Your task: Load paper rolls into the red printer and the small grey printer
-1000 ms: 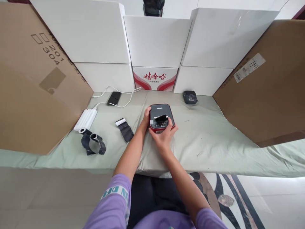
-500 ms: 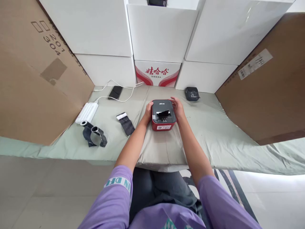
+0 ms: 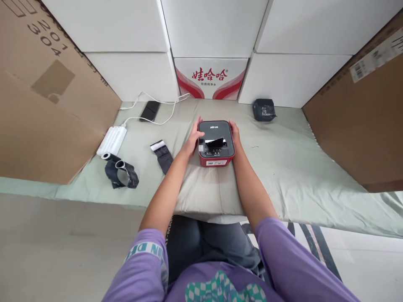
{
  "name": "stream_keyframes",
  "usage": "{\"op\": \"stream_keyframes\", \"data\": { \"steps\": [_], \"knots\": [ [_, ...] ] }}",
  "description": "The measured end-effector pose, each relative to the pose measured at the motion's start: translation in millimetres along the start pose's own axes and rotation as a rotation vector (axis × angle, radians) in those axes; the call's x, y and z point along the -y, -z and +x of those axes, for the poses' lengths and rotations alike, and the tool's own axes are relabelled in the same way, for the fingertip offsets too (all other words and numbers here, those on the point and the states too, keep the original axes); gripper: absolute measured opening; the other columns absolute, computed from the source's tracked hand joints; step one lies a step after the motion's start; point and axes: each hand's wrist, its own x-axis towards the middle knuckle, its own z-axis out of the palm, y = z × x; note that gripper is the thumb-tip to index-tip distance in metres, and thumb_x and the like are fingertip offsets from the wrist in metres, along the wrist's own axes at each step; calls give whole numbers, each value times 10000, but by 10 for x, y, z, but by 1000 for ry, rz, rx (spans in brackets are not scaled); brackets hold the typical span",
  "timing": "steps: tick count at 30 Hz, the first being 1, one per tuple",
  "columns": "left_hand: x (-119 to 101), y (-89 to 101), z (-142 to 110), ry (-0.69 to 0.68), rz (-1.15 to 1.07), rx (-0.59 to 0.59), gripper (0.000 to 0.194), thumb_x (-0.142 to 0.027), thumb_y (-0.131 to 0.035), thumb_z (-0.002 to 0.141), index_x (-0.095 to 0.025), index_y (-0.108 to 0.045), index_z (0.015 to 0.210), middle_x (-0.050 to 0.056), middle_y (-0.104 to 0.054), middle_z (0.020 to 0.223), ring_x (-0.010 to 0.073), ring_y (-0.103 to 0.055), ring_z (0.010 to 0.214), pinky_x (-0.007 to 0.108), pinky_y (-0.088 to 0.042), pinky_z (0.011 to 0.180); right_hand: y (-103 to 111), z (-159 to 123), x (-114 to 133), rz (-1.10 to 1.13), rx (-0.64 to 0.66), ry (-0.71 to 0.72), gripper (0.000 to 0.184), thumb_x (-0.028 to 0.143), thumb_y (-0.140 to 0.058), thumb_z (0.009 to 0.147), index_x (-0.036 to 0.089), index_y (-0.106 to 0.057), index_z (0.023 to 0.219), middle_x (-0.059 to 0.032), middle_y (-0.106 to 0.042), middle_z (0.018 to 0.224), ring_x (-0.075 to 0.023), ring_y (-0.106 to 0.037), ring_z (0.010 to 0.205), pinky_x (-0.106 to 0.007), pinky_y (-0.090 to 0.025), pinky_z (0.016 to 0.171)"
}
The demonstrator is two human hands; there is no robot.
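Observation:
A small box-shaped printer point(image 3: 216, 126), black on top with red sides, stands on the cloth in front of me. A short black strip point(image 3: 215, 142) with a white edge sticks out of the slot in its lid. My left hand point(image 3: 192, 140) lies along the printer's left side, thumb at the lid's edge and fingers stretched toward the back. Against the right side, my right hand point(image 3: 234, 133) is closed round the back corner, some fingers hidden. Left of my left forearm lies a flat black strip point(image 3: 163, 156) with a white end.
Black ribbon on two white-cored rolls point(image 3: 121, 173) sits near the front left, beside a white power bank point(image 3: 111, 140) with a white cable. A phone point(image 3: 150, 111) lies behind. At back right is a black block-shaped object point(image 3: 263, 110). White boxes point(image 3: 208, 77) and brown cardboard point(image 3: 40, 126) enclose the table.
The view has tipped down and come closer. My left hand has shifted on the printer's side, its fingers now more spread. The printer stays on the cloth between both hands.

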Motion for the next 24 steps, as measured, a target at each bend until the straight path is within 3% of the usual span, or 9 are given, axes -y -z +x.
{"op": "stream_keyframes", "data": {
  "steps": [2,5,13,24],
  "knots": [
    [-18,41,-180,-9,20,53,968,-282,-671,718,-372,-379,1637,-51,-371,1746,288,-268,1659,410,-314,1324,-24,17,-12,47,-66,55,436,628,-754,842,252,-581,702,52,-631,611,-146,-618,646,-293,-544,681],
    [8,40,-369,-21,5,56,1042,-261,-655,701,-394,-300,1671,-67,-303,1779,289,-171,1691,432,-277,1349,-46,16,-25,60,-69,74,448,627,-772,836,252,-581,682,41,-622,603,-157,-627,644,-303,-548,664],
    [32,-106,-383,-77,-93,-3,985,-378,-724,712,-315,-394,1639,21,-415,1732,327,-318,1640,438,-332,1325,-68,-25,4,27,-78,86,476,653,-740,858,231,-592,695,16,-642,651,-154,-626,682,-293,-548,664],
    [55,-89,-432,-87,-51,7,979,-473,-731,765,-300,-366,1656,52,-421,1726,372,-373,1606,457,-412,1273,-63,-19,39,-103,-101,133,409,575,-696,883,233,-593,682,20,-622,691,-149,-584,725,-283,-532,727]
  ]
}}
